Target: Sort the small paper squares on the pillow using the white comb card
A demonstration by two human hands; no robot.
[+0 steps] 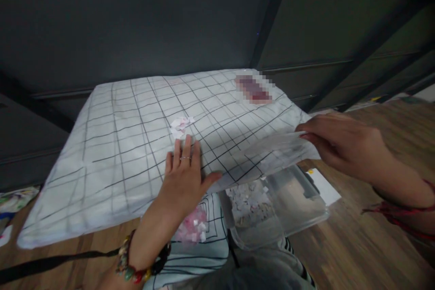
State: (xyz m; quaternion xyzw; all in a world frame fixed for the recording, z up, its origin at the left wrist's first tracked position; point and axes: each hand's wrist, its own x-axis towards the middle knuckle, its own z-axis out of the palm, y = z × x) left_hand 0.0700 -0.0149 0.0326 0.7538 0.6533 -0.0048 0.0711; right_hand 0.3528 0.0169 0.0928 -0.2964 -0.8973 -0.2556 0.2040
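A white pillow with a black grid pattern lies on the wooden floor in front of me. My left hand rests flat on its near edge, fingers together, a ring on one finger. Just beyond the fingertips sits a small pile of white and pink paper scraps. My right hand pinches a thin clear plastic bag at the pillow's right corner. Below the bag a clear plastic container holds several small paper pieces.
A dark metal frame and dark panels stand behind the pillow. A pink bundle with paper bits lies on grid-patterned cloth on my lap. A white sheet lies on the floor to the right. Coloured items sit at the far left.
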